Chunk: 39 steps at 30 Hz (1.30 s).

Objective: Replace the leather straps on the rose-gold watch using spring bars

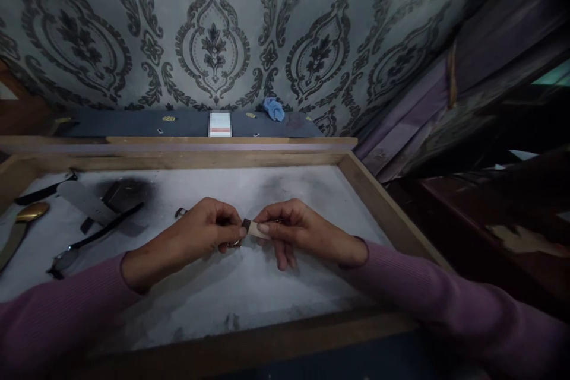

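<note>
My left hand is closed, thumb and fingers pinching the dark end of a short strip. The strip is pale beige and flat, and looks like a piece of watch strap. Below the left fingertips shows a small shiny metal rim, mostly hidden; I cannot tell whether it joins the strip. From the other side my right hand grips the pale end between thumb and forefinger, its lower fingers hanging loosely. Just behind my left wrist lies a small dark metal-edged piece, partly covered.
Both hands are over a wooden-framed tray with a white bottom. On its left lie a gold-faced watch, a watch with a black strap and other dark straps. Behind it, a blue crumpled cloth and a small box rest on a ledge.
</note>
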Available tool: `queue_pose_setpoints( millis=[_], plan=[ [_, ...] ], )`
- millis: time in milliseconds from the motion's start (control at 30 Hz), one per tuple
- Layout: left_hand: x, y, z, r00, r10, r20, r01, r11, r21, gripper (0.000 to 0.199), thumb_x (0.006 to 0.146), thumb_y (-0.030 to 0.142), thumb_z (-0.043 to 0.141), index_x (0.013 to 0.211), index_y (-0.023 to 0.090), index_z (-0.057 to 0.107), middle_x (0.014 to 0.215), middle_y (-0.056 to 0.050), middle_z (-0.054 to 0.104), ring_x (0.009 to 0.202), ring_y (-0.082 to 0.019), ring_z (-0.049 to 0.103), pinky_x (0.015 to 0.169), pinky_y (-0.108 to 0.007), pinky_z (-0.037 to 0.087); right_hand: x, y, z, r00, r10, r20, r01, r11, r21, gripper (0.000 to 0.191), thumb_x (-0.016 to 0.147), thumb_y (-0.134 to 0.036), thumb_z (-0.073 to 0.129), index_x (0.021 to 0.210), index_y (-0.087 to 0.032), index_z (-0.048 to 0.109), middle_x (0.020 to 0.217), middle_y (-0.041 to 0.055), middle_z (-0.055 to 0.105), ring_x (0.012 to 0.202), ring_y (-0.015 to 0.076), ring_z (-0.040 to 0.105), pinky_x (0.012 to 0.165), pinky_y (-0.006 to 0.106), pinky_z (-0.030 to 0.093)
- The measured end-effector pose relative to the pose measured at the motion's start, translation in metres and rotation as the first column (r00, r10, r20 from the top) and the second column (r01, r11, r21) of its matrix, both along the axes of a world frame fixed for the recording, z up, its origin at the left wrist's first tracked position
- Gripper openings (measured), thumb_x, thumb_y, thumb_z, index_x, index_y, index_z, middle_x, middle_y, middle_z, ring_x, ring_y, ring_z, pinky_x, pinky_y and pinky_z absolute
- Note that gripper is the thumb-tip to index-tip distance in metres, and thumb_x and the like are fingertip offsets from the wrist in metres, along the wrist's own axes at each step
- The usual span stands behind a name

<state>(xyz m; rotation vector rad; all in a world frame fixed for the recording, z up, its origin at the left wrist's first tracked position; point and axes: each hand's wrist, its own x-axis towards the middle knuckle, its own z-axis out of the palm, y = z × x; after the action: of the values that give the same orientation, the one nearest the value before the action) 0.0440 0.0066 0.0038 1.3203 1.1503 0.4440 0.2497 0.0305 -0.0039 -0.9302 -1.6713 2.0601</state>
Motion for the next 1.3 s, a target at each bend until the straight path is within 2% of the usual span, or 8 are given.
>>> queue_pose_setpoints(
  millis=[200, 367, 600, 667, 800, 933, 1067, 1300],
  plan=[
    [-0.010, 0.010, 0.013, 0.997, -0.056, -0.056, 0.057, 0.998, 0.023, 0.022, 0.075, 0.034, 0.057, 0.078, 0.012, 0.062, 0.068, -0.002, 0.063, 0.052, -0.009, 0.046, 0.045, -0.020, 0.028, 0.001, 0.005, -0.003, 0.998, -0.057, 0.002, 0.057, 0.994, -0.090, 0.031, 0.078, -0.040, 0.070, 0.080, -0.010, 0.062, 0.065, -0.0019, 0.065, 0.037, 0.0038, 0.058, 0.033, 0.011, 0.042],
    [-0.025, 0.019, 0.018, 0.962, 0.041, -0.269, 0.056, 0.937, 0.346, 0.018, 0.074, 0.031, 0.057, 0.073, 0.013, 0.061, 0.056, 0.003, 0.050, 0.052, -0.010, 0.043, 0.049, -0.022, 0.032, 0.003, 0.006, -0.002, 0.997, -0.080, 0.009, 0.080, 0.991, -0.102, 0.030, 0.076, -0.038, 0.071, 0.079, -0.010, 0.061, 0.068, -0.0009, 0.066, 0.037, 0.0040, 0.058, 0.031, 0.011, 0.041],
    [-0.014, 0.006, 0.011, 0.968, -0.156, -0.196, 0.193, 0.962, 0.192, 0.019, 0.081, 0.029, 0.050, 0.081, 0.015, 0.062, 0.074, -0.003, 0.067, 0.060, -0.013, 0.055, 0.053, -0.023, 0.039, 0.001, 0.001, 0.006, 0.995, -0.078, 0.058, 0.077, 0.997, 0.027, 0.027, 0.084, -0.036, 0.063, 0.077, -0.010, 0.060, 0.046, -0.0048, 0.058, 0.035, 0.0043, 0.054, 0.034, 0.011, 0.042],
    [-0.014, 0.003, 0.012, 0.934, -0.109, -0.340, 0.218, 0.928, 0.303, 0.017, 0.083, 0.027, 0.049, 0.082, 0.017, 0.062, 0.075, -0.002, 0.065, 0.065, -0.015, 0.056, 0.056, -0.025, 0.038, 0.001, 0.000, 0.007, 0.993, -0.080, 0.088, 0.074, 0.995, 0.069, 0.026, 0.085, -0.035, 0.061, 0.078, -0.011, 0.059, 0.043, -0.0051, 0.056, 0.034, 0.0050, 0.053, 0.035, 0.012, 0.043],
    [-0.020, 0.002, 0.013, 0.770, 0.085, -0.633, 0.337, 0.788, 0.516, 0.013, 0.084, 0.031, 0.053, 0.085, 0.020, 0.059, 0.079, -0.001, 0.060, 0.075, -0.019, 0.054, 0.062, -0.029, 0.034, 0.001, 0.000, 0.007, 0.989, -0.064, 0.137, 0.052, 0.995, 0.087, 0.025, 0.085, -0.035, 0.060, 0.077, -0.011, 0.059, 0.040, -0.0052, 0.055, 0.034, 0.0060, 0.053, 0.035, 0.013, 0.043],
    [-0.020, 0.003, 0.006, 0.719, -0.013, -0.695, 0.485, 0.725, 0.489, 0.023, 0.081, 0.042, 0.058, 0.082, 0.020, 0.057, 0.080, -0.002, 0.057, 0.080, -0.022, 0.051, 0.065, -0.031, 0.034, 0.002, 0.002, 0.006, 0.988, -0.060, 0.142, 0.056, 0.998, 0.033, 0.025, 0.084, -0.035, 0.062, 0.077, -0.011, 0.059, 0.041, -0.0056, 0.055, 0.035, 0.0054, 0.053, 0.036, 0.012, 0.042],
    [-0.014, 0.003, 0.000, 0.691, -0.002, -0.723, 0.492, 0.734, 0.468, 0.019, 0.077, 0.039, 0.060, 0.077, 0.020, 0.055, 0.077, -0.002, 0.057, 0.078, -0.023, 0.051, 0.064, -0.031, 0.032, 0.002, 0.004, 0.005, 0.992, -0.062, 0.108, 0.064, 0.998, -0.016, 0.024, 0.082, -0.033, 0.065, 0.075, -0.011, 0.059, 0.046, -0.0060, 0.056, 0.034, 0.0043, 0.053, 0.034, 0.012, 0.041],
    [-0.013, 0.004, 0.003, 0.733, -0.042, -0.679, 0.393, 0.841, 0.371, 0.016, 0.074, 0.036, 0.058, 0.080, 0.021, 0.057, 0.078, -0.002, 0.059, 0.076, -0.021, 0.053, 0.061, -0.029, 0.033, 0.003, 0.007, -0.001, 0.994, -0.071, 0.078, 0.076, 0.995, -0.058, 0.026, 0.077, -0.035, 0.070, 0.079, -0.011, 0.060, 0.054, -0.0045, 0.061, 0.035, 0.0042, 0.055, 0.033, 0.012, 0.043]
  ],
)
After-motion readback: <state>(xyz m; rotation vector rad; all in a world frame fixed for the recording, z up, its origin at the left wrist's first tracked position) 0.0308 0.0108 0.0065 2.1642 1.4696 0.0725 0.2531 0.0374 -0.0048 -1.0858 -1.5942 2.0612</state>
